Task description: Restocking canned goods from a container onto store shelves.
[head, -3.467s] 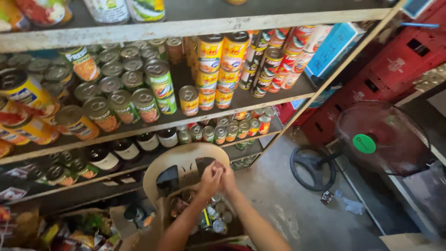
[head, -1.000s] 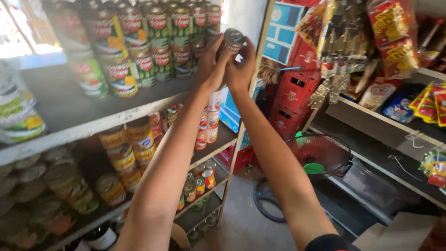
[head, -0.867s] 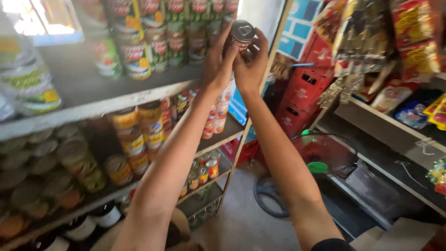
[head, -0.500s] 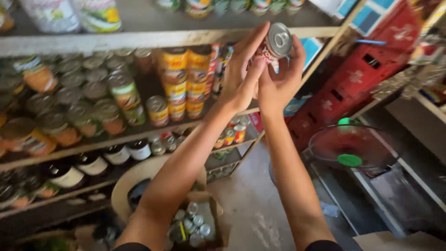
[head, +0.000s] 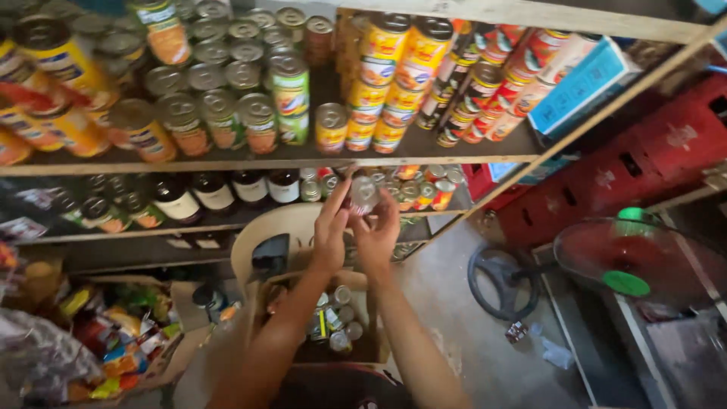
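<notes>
Head view, looking down past the person's forearms at a stocked wooden shelf unit point(head: 303, 161). Both hands meet at the centre of the frame, clasped around a small can point(head: 362, 194) with a silvery lid facing the camera. The left hand point(head: 331, 227) wraps the can from the left with its fingers stretched upward along the side, and the right hand point(head: 376, 231) cups it from the right and below. The can is blurred, so its label cannot be read out as a colour with any certainty. It is held up in the air just in front of the lower shelf's edge, not resting on anything.

Below the hands, in the lower middle of the frame, an open cardboard box point(head: 363, 284) holds more small cans point(head: 337, 318) lying loose. Behind the box stands a pale plastic chair point(head: 276, 227), its curved back just left of the left hand.

On the shelf in the upper part of the frame, stacked yellow-and-red cans point(head: 394, 83) stand at centre, with green-labelled and orange-labelled cans point(head: 257, 113) to their left. Dark bottles point(head: 216, 193) line the lower shelf at left, and a row of small cans point(head: 413, 189) sits just right of the hands. Red crates point(head: 628, 163) fill the right side, with an electric fan point(head: 632, 257) lying near them at lower right. Bright snack packets point(head: 113, 333) are heaped at lower left.
</notes>
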